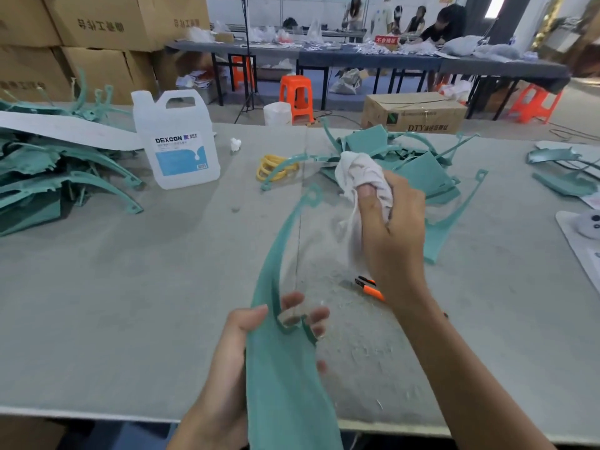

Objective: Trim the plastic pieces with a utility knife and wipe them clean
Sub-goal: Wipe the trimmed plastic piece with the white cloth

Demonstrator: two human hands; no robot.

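Grey tabletop (130, 303) carries the work. Nearest, the left hand (227, 368) grips a long teal plastic piece (279, 368), and the right hand (393, 235) bunches a white cloth (360, 170) above it. The orange knife (370, 289) lies beside them, so wiping seems underway. Heaps of pieces (415, 167) farther back likely wait.

Jug (177, 138) left of bands (272, 167) on table (130, 287).

Teal plastic piece (285, 368); white cloth (360, 177); orange knife (370, 289) (black tip); yellow rings (272, 167).
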